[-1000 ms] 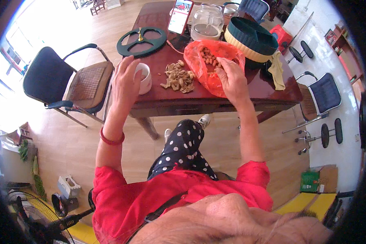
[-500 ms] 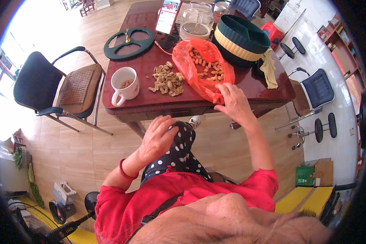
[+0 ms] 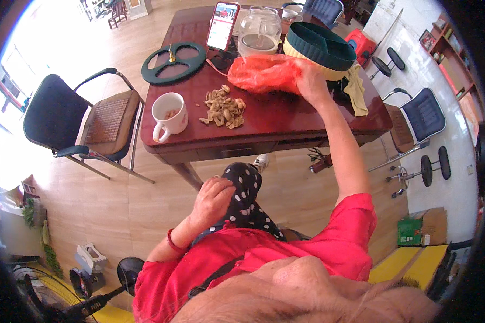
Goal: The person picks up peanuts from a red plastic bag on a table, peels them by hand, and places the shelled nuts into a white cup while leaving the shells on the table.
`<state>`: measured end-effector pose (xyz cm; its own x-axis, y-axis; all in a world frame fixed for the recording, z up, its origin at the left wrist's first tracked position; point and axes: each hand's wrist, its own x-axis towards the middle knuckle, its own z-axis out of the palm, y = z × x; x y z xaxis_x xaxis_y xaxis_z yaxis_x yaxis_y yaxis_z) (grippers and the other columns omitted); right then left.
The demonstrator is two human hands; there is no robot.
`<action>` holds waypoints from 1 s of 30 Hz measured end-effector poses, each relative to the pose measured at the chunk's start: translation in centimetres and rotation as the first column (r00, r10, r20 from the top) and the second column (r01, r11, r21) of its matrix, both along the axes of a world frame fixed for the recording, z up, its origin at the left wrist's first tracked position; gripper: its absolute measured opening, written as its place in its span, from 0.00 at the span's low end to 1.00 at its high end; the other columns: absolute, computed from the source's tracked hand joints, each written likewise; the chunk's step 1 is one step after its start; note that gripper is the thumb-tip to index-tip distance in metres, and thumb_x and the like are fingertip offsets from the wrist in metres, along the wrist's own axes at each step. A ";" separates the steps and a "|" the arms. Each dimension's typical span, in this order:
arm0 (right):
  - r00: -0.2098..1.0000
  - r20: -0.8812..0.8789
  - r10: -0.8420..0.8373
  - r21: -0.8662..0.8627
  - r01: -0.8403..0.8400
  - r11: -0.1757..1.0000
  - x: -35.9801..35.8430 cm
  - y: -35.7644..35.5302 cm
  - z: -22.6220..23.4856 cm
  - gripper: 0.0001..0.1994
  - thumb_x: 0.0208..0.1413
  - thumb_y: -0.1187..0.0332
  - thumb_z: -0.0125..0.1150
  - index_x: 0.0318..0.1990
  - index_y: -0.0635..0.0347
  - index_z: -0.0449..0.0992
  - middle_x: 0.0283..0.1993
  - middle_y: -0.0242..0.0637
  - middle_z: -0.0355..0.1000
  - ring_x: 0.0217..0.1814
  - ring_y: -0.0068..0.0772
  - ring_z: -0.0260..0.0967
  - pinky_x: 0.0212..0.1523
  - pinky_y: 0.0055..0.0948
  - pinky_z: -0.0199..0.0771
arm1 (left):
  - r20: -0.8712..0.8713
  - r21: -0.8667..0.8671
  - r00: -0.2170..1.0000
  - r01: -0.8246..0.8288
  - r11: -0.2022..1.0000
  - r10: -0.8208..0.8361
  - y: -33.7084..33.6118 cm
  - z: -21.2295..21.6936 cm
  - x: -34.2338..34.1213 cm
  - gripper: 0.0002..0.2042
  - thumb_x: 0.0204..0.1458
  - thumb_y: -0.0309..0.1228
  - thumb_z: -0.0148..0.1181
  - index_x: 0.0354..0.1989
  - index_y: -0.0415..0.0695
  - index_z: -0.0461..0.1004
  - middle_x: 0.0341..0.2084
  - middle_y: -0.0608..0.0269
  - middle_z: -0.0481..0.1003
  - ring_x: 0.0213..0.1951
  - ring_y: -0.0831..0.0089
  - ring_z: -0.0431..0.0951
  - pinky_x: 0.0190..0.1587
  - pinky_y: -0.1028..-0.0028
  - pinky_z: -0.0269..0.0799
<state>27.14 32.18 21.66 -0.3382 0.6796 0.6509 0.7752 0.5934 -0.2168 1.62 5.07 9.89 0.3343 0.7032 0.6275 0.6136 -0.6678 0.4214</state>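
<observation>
Head view. The right hand [image 3: 311,83] is stretched out over the table [image 3: 285,121], fingers curled on the orange bag [image 3: 264,74]. It appears to grip the bag's rim; how tightly cannot be told. The bag lies at the far side of the table, touching the round basket [image 3: 319,51], with a glass jug [image 3: 260,31] just behind it. The left hand [image 3: 213,202] rests on the knee, fingers loosely bent, holding nothing visible.

A pile of shells [image 3: 223,110] lies mid-table, just beside a white mug [image 3: 170,114] with some pieces inside. A phone [image 3: 223,24] stands at the far edge, and a dark ring lid [image 3: 173,63] lies to the left of it. A yellow cloth [image 3: 357,92] hangs off the right edge.

Step in hand, by judgement: handling the bag of nuts, closing or shifting it. The next move calls for a firm hold on thin, slippery plastic, and care not to spill the contents or knock the jug.

Against the earlier frames: the bag lay open, nuts showing, nearer the person; now it is bunched and farther back. The left hand was at the mug, then dropped to the lap, where it remains.
</observation>
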 end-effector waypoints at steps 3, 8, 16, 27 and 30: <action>0.999 -0.029 0.027 -0.053 -0.029 0.998 -1.3 -1.7 3.1 0.10 0.45 0.76 0.50 0.37 0.62 0.73 0.36 0.50 0.72 0.41 0.51 0.69 0.39 0.44 0.69 | 0.029 0.006 0.999 -0.018 1.000 0.017 -0.3 -0.4 -0.1 0.11 0.36 0.20 0.57 0.32 0.38 0.72 0.33 0.56 0.72 0.38 0.60 0.72 0.45 0.63 0.68; 0.833 0.461 0.307 -0.295 -0.183 0.938 1.0 -6.3 0.5 0.10 0.44 0.71 0.58 0.36 0.62 0.73 0.36 0.45 0.71 0.42 0.48 0.67 0.44 0.37 0.68 | 0.031 -0.036 0.999 -0.022 0.999 0.024 -0.8 -1.3 -0.1 0.08 0.40 0.19 0.58 0.31 0.37 0.73 0.31 0.56 0.73 0.35 0.58 0.73 0.40 0.63 0.69; 0.871 0.260 0.417 -0.469 -0.263 0.843 2.1 -10.9 1.1 0.20 0.48 0.63 0.61 0.46 0.65 0.71 0.49 0.43 0.68 0.53 0.43 0.63 0.53 0.33 0.64 | 0.044 -0.083 0.999 0.034 0.996 -0.030 -1.1 -2.4 1.0 0.07 0.40 0.20 0.58 0.31 0.38 0.73 0.30 0.55 0.73 0.34 0.58 0.73 0.39 0.63 0.69; 0.923 0.381 0.059 -0.383 0.099 0.918 -1.7 -1.3 -2.8 0.12 0.48 0.67 0.58 0.39 0.64 0.72 0.33 0.45 0.72 0.41 0.44 0.70 0.43 0.37 0.69 | 0.085 -0.135 0.996 0.035 0.990 -0.024 -2.5 -3.7 2.0 0.06 0.41 0.21 0.59 0.29 0.39 0.74 0.28 0.57 0.73 0.33 0.58 0.73 0.37 0.64 0.69; 0.923 0.384 0.024 -0.364 0.128 0.923 -2.4 -1.2 -2.8 0.14 0.45 0.66 0.59 0.40 0.61 0.71 0.37 0.49 0.71 0.45 0.47 0.68 0.46 0.40 0.68 | 0.042 -0.154 0.999 0.023 0.988 -0.016 -2.8 -3.9 1.3 0.09 0.37 0.20 0.57 0.31 0.39 0.72 0.29 0.57 0.72 0.34 0.59 0.72 0.40 0.65 0.68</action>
<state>24.79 31.00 18.84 -0.4617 0.8696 0.1753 0.8700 0.4824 -0.1019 2.91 2.26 6.00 0.3254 0.7865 0.5249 0.5813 -0.6042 0.5450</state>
